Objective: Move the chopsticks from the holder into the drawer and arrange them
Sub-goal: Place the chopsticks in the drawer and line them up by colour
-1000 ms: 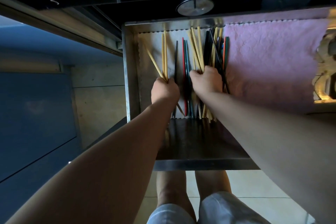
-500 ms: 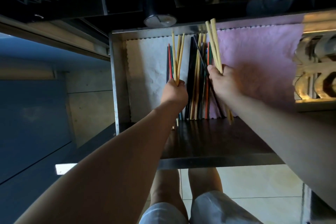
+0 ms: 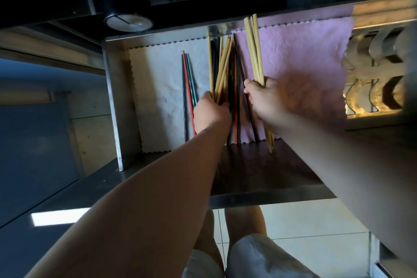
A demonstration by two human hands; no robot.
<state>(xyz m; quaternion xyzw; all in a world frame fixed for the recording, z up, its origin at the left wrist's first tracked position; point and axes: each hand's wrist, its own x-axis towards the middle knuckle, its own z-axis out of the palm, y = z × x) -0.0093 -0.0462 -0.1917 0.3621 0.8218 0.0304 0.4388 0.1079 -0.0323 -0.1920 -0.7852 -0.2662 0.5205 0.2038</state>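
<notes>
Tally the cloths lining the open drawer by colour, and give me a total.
White textured cloth with scalloped edge: 1
Pink textured cloth with scalloped edge: 1
Total: 2

The single head-worn camera looks steeply down and forward from close above both outstretched forearms into the open steel drawer (image 3: 112, 88), with the person's knees and the tiled floor (image 3: 316, 221) beneath the grips.
</notes>
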